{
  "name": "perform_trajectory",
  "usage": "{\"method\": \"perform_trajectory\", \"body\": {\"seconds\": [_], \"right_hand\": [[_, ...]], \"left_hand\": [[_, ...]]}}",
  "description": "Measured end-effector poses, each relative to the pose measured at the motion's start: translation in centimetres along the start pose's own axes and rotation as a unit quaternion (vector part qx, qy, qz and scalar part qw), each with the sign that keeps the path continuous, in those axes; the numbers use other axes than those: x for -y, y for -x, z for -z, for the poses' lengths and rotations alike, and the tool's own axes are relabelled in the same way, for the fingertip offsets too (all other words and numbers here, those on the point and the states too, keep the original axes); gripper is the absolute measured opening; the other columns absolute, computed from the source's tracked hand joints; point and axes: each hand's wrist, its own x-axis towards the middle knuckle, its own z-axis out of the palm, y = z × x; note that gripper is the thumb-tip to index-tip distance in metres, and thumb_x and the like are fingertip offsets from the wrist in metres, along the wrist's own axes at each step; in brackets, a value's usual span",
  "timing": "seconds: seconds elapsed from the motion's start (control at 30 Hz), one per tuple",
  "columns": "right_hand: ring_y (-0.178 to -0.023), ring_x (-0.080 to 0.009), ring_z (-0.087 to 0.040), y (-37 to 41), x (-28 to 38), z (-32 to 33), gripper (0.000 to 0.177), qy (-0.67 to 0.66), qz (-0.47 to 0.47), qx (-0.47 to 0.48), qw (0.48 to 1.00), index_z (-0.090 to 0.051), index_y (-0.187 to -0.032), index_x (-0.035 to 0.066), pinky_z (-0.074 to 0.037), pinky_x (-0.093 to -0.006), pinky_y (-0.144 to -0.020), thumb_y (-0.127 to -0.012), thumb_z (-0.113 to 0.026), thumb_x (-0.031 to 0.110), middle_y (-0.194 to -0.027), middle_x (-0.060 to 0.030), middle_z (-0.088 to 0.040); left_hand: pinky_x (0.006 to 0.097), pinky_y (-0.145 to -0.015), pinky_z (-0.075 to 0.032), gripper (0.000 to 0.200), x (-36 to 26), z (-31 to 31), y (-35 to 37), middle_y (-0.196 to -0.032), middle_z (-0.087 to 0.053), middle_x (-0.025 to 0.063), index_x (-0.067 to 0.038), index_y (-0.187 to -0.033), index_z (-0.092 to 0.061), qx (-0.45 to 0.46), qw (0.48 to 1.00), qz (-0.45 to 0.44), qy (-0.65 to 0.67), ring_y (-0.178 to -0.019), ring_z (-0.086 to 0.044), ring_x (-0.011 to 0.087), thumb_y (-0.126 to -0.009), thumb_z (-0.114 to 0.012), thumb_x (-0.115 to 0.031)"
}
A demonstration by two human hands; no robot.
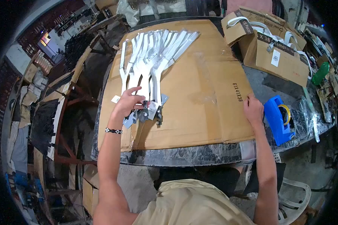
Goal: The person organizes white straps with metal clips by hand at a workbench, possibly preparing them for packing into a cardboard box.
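Note:
A fan of several white straps (144, 65) in clear plastic lies on a flat cardboard sheet (191, 112), with dark clips and paper tags (153, 108) at the near end. My left hand (129, 102) rests at that end, fingers spread over the straps and clips, its fingertips partly touching them. At the sheet's right edge is my right hand (254, 108), its fingers curled closed; what they hold, if anything, is hidden. Just right of it stands a blue tape dispenser (277, 120) with a yellow roll (285, 114).
An open carton (281, 62) holding white straps sits at the back right of the table. Beside it are a green bottle (320, 74) and clear plastic wrap (302, 116). A white plastic chair (296, 195) is below the table; a metal rack (69, 146) stands left.

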Motion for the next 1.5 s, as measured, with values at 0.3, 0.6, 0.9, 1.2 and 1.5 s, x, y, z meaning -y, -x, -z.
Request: {"method": "perform_trajectory", "body": {"seconds": [0.3,0.6,0.9,1.2,1.5], "right_hand": [[-0.078,-0.0423,-0.066,0.2,-0.9,-0.9,0.021,-0.002,0.008,-0.008,1.000,-0.062,-0.098,0.003,-0.052,-0.0539,-0.070,-0.093,-0.054,0.022,-0.084,-0.0226,-0.068],[-0.077,-0.0413,-0.067,0.1,-0.1,-0.4,0.019,-0.018,-0.001,-0.022,1.000,-0.061,-0.097,0.003,-0.053,-0.0525,-0.069,-0.092,-0.056,0.021,-0.081,-0.0226,-0.067],[-0.075,-0.0410,-0.067,-0.1,0.0,-0.3,0.017,0.008,-0.002,-0.014,1.000,-0.060,-0.096,0.003,-0.052,-0.0512,-0.067,-0.090,-0.057,0.018,-0.079,-0.0228,-0.067],[-0.078,-0.0410,-0.067,-0.5,0.5,-0.4,0.016,-0.009,-0.024,-0.005,1.000,-0.060,-0.098,0.002,-0.052,-0.0501,-0.068,-0.088,-0.059,0.015,-0.083,-0.0232,-0.067],[-0.064,-0.0368,-0.064,-0.5,0.0,-1.1,0.015,-0.011,-0.010,-0.020,1.000,-0.060,-0.102,0.005,-0.047,-0.0459,-0.057,-0.089,-0.059,0.011,-0.071,-0.0182,-0.063]], "left_hand": [[0.0294,-0.063,-0.057,0.047,1.3,0.1,-3.3,-0.079,-0.062,0.0089,0.012,-0.129,-0.051,-0.015,1.000,0.026,-0.003,-0.074,-0.066,0.0200,-0.087,-0.067,-0.001],[0.0373,-0.070,-0.054,0.029,-4.0,0.9,-7.1,-0.075,-0.070,0.0202,0.007,-0.090,-0.072,-0.178,0.870,-0.216,-0.406,-0.074,-0.070,0.0294,-0.083,-0.065,-0.020],[0.0450,-0.093,-0.053,0.034,-9.9,-5.7,-27.3,-0.108,-0.068,0.0290,0.006,-0.105,-0.068,-0.244,0.824,-0.202,-0.469,-0.106,-0.066,0.0426,-0.081,-0.062,-0.017],[0.0401,-0.053,-0.051,0.013,-11.1,-1.5,-38.9,-0.074,-0.068,0.0186,0.004,-0.071,-0.066,-0.110,0.951,-0.130,-0.259,-0.062,-0.067,0.0283,-0.074,-0.061,-0.009],[0.0137,-0.048,-0.039,0.054,-12.7,0.1,-33.9,-0.100,-0.063,0.0036,-0.008,-0.138,-0.051,0.071,0.934,-0.171,0.305,-0.065,-0.053,0.0047,-0.087,-0.066,0.000]]}}
